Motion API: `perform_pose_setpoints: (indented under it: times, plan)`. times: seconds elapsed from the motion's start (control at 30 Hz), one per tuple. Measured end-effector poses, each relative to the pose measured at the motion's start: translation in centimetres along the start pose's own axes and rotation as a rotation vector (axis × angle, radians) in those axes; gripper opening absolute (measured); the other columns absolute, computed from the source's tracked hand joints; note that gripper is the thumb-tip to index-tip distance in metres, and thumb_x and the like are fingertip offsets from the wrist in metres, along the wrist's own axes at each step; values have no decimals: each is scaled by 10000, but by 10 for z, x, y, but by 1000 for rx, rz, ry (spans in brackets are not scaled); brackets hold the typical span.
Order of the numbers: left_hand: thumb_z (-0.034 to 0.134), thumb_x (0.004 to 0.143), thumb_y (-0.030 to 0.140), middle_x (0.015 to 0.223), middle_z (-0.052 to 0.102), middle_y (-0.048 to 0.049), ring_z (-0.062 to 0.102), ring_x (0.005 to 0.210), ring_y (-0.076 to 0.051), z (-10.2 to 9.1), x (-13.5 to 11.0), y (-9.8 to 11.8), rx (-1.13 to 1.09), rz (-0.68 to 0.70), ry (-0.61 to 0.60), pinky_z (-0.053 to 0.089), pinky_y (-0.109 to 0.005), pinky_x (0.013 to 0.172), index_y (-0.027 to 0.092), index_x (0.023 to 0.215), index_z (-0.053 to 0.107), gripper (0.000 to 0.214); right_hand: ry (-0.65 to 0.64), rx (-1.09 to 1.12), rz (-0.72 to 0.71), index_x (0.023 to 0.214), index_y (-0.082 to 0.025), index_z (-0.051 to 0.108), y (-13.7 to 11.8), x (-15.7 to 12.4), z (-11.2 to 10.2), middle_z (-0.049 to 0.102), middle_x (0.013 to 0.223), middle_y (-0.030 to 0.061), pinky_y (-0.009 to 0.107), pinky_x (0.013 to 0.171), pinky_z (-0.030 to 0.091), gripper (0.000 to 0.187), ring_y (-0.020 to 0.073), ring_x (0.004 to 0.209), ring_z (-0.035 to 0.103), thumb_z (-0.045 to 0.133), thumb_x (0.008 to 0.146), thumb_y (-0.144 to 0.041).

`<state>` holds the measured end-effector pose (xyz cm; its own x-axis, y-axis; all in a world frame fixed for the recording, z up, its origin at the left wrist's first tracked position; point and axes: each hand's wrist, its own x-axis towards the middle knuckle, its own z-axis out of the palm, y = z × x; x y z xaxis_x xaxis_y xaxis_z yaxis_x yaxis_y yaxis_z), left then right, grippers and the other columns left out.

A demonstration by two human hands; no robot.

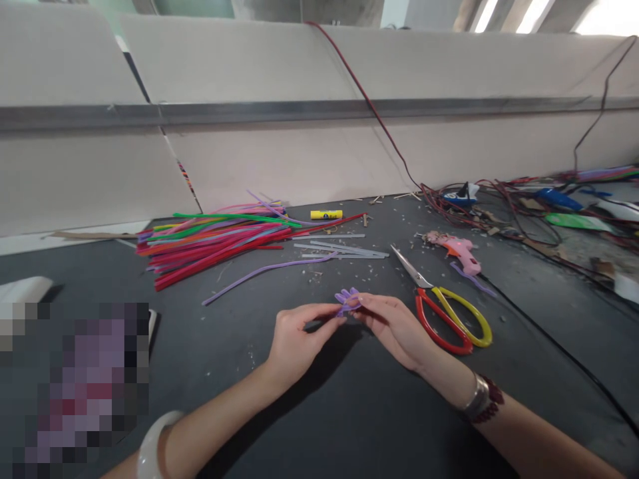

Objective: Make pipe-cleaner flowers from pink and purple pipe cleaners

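Note:
Between my two hands, above the dark table, is a small purple pipe cleaner (348, 296) bent into several petal-like loops. The fingertips of my left hand (304, 336) pinch its lower left side. My right hand (394, 326) grips it from the right with thumb and fingers, which hide part of it. A pair of scissors (432, 293) with one red and one yellow handle lies just right of my right hand, blades pointing away to the left. Beyond my hands a long loose purple pipe cleaner (264, 268) rests on the table.
A pile of colourful pipe cleaners (214, 249) lies at the back left. Clear glue sticks (344, 251) and a yellow tube (326, 215) are behind my hands. A pink glue gun (456, 251) trails a black cord to the right. Tangled red wires (449, 206) and scraps cover the back right.

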<state>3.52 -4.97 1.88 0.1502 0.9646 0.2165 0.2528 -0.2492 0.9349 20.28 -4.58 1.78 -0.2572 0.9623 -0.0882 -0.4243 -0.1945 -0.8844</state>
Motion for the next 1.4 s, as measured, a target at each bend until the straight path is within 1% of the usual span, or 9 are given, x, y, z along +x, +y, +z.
perform_pose_setpoints:
  times: [0.17, 0.23, 0.47, 0.73, 0.87, 1.0, 1.17, 1.27, 1.4]
  plan:
    - [668, 677, 237, 773, 716, -44, 641, 720, -206, 0, -1, 9, -22, 61, 27, 477, -291, 721, 234, 726, 735, 83, 16, 3, -4, 754, -165, 717, -1, -1, 0, 661, 848, 54, 279, 798, 428, 139, 141, 824, 561, 609, 747, -252]
    - [677, 667, 240, 723, 712, -52, 637, 687, -199, 0, 1, 9, -134, -52, -19, 479, -284, 692, 206, 684, 732, 67, 15, -8, -4, 741, -168, 715, -2, 0, -1, 661, 844, 49, 267, 788, 433, 143, 140, 821, 559, 597, 757, -247]
    - [690, 678, 233, 634, 663, -51, 584, 534, -78, -2, 10, -6, -821, -701, -355, 474, -169, 562, 96, 685, 687, 137, -83, 42, 31, 732, -166, 682, 0, -1, -1, 611, 813, 33, 247, 729, 417, 138, 119, 757, 530, 575, 777, -241]
    - [656, 720, 173, 578, 589, -23, 559, 494, -51, -3, 7, -4, -1043, -900, -546, 454, -126, 496, 59, 750, 662, 118, -217, 43, 17, 728, -166, 594, -3, -8, 5, 509, 826, 18, 227, 622, 377, 165, 101, 690, 457, 519, 828, -272]
    - [658, 723, 167, 619, 605, -31, 564, 508, -41, -2, 5, 0, -988, -919, -595, 453, -122, 524, 62, 743, 663, 107, -241, 7, 5, 696, -167, 556, -5, -10, 7, 498, 805, 15, 232, 628, 366, 184, 96, 657, 427, 516, 828, -288]
    - [675, 697, 169, 649, 624, -38, 569, 550, -49, -1, 7, 1, -872, -877, -543, 455, -140, 580, 72, 746, 676, 109, -224, -60, -23, 663, -167, 534, -5, -8, 6, 484, 764, 11, 231, 602, 376, 219, 100, 647, 437, 545, 801, -337]
    - [698, 661, 237, 633, 653, -33, 547, 541, -72, -4, 14, 1, -531, -569, -373, 444, -183, 580, 98, 717, 695, 149, -85, -324, -41, 626, -157, 499, -5, -3, 1, 446, 545, -40, 204, 485, 367, 292, 69, 478, 424, 526, 802, -389]
    - [699, 651, 257, 606, 659, -33, 554, 549, -95, -5, 16, 2, -361, -433, -317, 447, -204, 587, 103, 702, 703, 162, -63, -463, 15, 642, -153, 500, -8, -3, 1, 504, 534, -33, 218, 475, 396, 280, 73, 437, 473, 514, 806, -380]
    - [679, 680, 258, 644, 664, -44, 554, 552, -76, -10, 19, 2, -458, -588, -409, 448, -186, 589, 93, 693, 697, 166, -112, -577, -36, 669, -148, 521, -14, -6, 3, 503, 541, -35, 221, 505, 416, 214, 81, 472, 498, 541, 794, -321]
